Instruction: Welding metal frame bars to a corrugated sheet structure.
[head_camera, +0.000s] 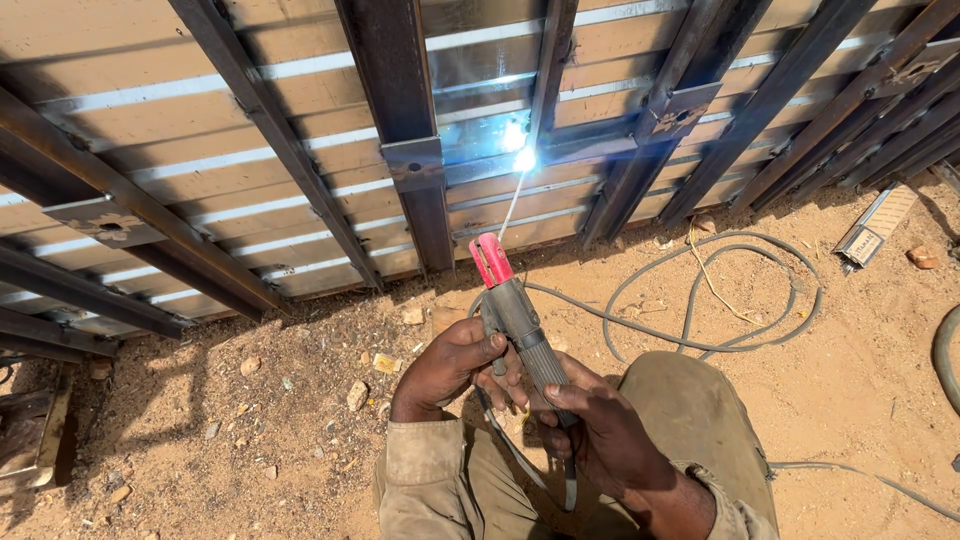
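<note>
Gripping grey electrode holder (520, 325): left hand (450, 365), right hand (600, 430).

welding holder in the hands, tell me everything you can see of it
The welding holder is a grey metal clamp with a pink-red tip, gripping a thin rod that slants up to a bright spark on the dark steel frame. It tilts up and away. The left hand steadies its middle; the right hand grips its handle, where a grey cable trails off.

bare hands, no gloves | khaki long slvs, cuffs dusty | khaki trousers
</note>
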